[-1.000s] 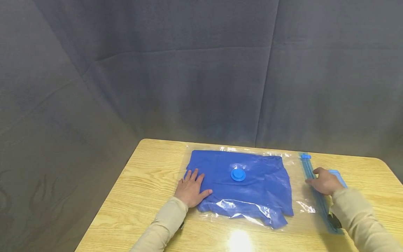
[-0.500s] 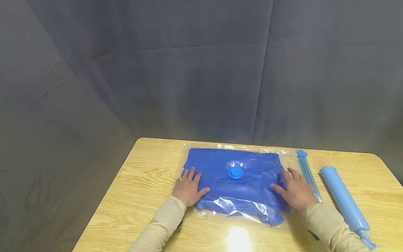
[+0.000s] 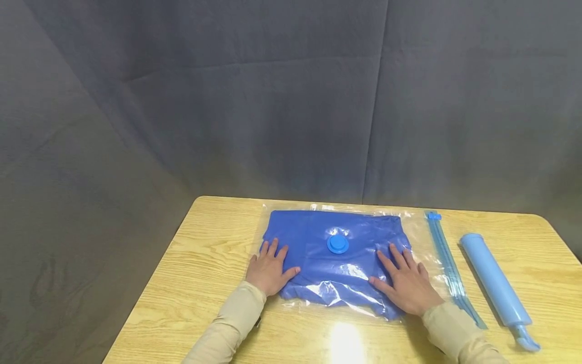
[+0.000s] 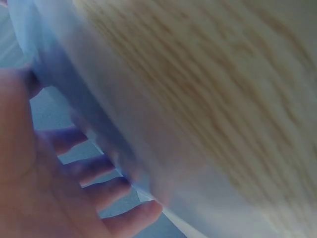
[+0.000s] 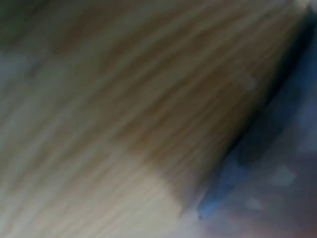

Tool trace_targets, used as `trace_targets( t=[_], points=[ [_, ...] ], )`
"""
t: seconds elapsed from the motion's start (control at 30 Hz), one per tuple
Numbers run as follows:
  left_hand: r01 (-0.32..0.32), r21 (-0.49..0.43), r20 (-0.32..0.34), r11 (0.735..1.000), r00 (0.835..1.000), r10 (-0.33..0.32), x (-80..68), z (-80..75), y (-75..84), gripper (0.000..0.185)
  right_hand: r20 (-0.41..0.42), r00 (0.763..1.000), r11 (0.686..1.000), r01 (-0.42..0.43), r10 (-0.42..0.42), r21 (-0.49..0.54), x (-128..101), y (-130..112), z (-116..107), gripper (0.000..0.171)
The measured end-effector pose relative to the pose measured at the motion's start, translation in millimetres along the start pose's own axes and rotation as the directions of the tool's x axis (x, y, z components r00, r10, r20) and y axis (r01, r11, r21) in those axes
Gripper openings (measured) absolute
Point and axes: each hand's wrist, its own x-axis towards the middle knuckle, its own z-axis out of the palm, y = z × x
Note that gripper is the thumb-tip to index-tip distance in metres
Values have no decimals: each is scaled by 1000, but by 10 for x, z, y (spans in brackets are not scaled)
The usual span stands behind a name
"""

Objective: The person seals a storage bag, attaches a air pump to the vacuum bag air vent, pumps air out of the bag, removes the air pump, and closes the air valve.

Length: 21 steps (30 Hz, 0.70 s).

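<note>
A clear plastic vacuum bag [image 3: 423, 237] lies flat on the wooden table [image 3: 213, 253] with a folded blue garment [image 3: 313, 237] inside and a round blue valve [image 3: 338, 244] on top. My left hand [image 3: 269, 268] rests flat on the garment's left end, fingers spread. On the right part of the garment, my right hand [image 3: 406, 283] presses flat with straight fingers. The left wrist view shows my fingers [image 4: 84, 168] against the bag's edge, blurred. The right wrist view is a blur of wood [image 5: 124, 109] and blue cloth [image 5: 277, 148].
The bag's blue zip strip [image 3: 447, 263] with its slider clip [image 3: 434, 216] runs along the bag's right end. A light blue hand pump [image 3: 495, 285] lies on the table right of it. A grey cloth backdrop [image 3: 291, 101] hangs behind the table.
My right hand left the zip strip, moved left across the bag and now presses flat on the garment. The pump it hid came into view. My left hand stayed put.
</note>
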Motion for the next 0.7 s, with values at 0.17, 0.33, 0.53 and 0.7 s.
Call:
trace_targets(
  t=[0.17,0.33,0.53,0.7],
  points=[
    [20,26,14,999,1000,-20,8,-4,12,69,0,1000,1000,-2,2,-7,11,13,32,76],
    [21,48,39,999,999,-23,13,-82,101,66,15,1000,1000,-9,9,-9,21,-1,30,77],
    [-81,-18,79,997,994,82,36,-330,256,66,22,1000,1000,-10,11,-22,18,-15,27,77],
    [-194,-249,-10,949,980,198,101,-527,413,66,25,1000,999,-13,14,-32,12,-1,35,77]
  ],
)
